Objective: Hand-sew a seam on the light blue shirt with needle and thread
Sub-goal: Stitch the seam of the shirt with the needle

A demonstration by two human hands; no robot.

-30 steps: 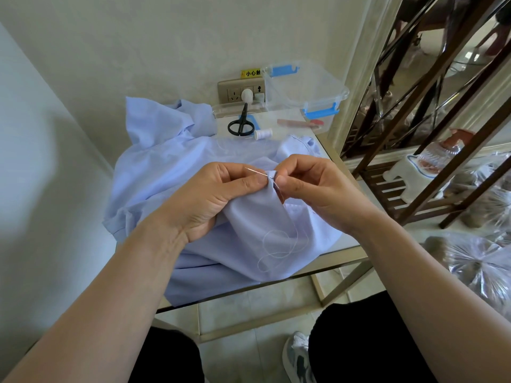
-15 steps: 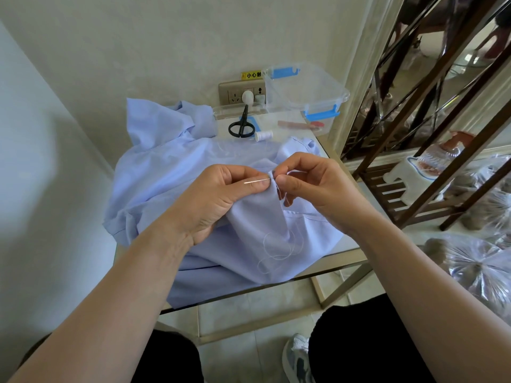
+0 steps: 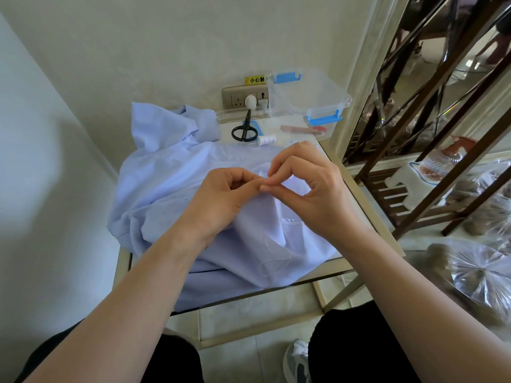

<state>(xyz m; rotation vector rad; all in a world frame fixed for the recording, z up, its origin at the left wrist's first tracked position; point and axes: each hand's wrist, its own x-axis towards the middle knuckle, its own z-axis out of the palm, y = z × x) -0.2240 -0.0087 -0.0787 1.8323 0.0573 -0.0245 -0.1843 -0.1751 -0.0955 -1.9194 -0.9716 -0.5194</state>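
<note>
left hand [image 3: 221,201] grips shirt [image 3: 166,183] fold | right hand [image 3: 313,194] thumb-forefinger pinch same fold, touching left fingertips | thread [image 3: 274,261] loops on shirt near table [image 3: 249,296] front edge

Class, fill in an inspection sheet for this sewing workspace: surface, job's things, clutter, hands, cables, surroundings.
Surface: glass table, mostly covered by the shirt.
Job's things: shirt is light blue; loose thread lies looped on it; needle not visible.
Clutter: scissors, thread spool and clear box at the far edge.
Hands: left hand grips a shirt fold; right hand pinches the same fold.
Cables: nothing seen; a white plug sits in the wall socket.
Surroundings: brown shelf and plastic bags to the right.
</note>
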